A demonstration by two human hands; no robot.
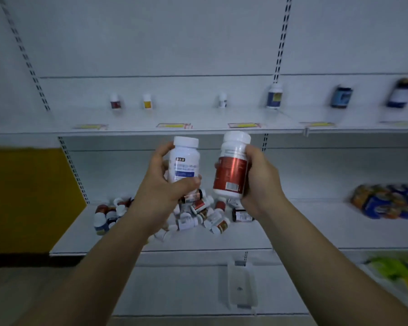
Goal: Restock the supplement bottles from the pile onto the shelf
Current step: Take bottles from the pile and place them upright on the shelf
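Left hand (161, 182): centre frame, fingers and thumb curled round an upright white plastic bottle with blue label (185, 161).
Right hand (260, 182): just right of centre, gripping a white-capped bottle with red label (232, 168), tilted slightly.
Pile of small mixed supplement bottles (174, 214): lower white shelf (292, 231), below both hands.
Upper white shelf (210, 118): six spaced bottles, yellow price tags (174, 125) along front.
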